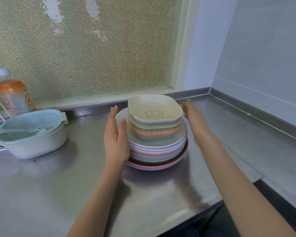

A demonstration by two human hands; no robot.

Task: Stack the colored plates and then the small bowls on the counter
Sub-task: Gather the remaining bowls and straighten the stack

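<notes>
The plates (158, 152) lie flat in one stack of round pastel discs on the steel worktop (41, 194), toward its back edge, well left of its back right corner. The small bowls (155, 129) sit nested on top of them, a second, narrower stack of squarish dishes; the top bowl (155, 107) is cream, opens upward and shows a bear drawing. The layers are too thin and close to count with certainty; about ten coloured rims show in each stack.

The left hand (115, 139) stands on edge at the stack's left side, palm toward the plates, fingers together and pointing at the back edge, thumb raised beside the bowls. Its grip is slack, and whether the palm touches the plate rims cannot be told. The right hand (195, 120), blurred, is at the right side of the bowls, fingers extended, grasping nothing.

Near the left edge stands one white tub (39, 144) holding a pale blue strainer (31, 127). One orange-labelled bottle (14, 96) stands behind it.
</notes>
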